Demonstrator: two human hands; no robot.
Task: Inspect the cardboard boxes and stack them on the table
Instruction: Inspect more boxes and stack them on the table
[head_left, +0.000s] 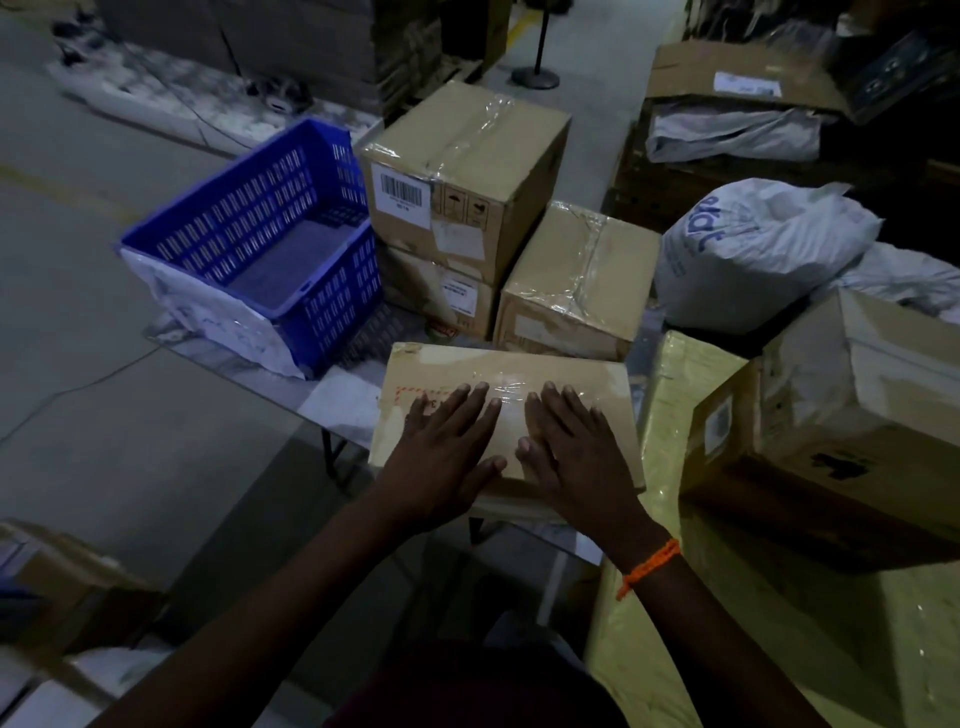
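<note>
Okay: left hand and right hand both lie palm-down on the flat cardboard box; grip is slack on both sides, fingers straight and spread, pressing the top face, nothing curled round an edge; thumbs nearly meet at the middle of the lid; orange thread band on the right wrist; the box sits on the near edge of the surface, clear tape glinting across its top, a red dashed outline printed at the left, the mark inside half hidden by fingers; behind it, a tall taped box stacked on a lower box; the upper one carries a white barcode label and handling symbols, text too small to read; a third taped box stands just beside that stack, right of it; blue slotted crate to the left, tilted; white bag with blue lettering, not legible whole; light is dim.
</note>
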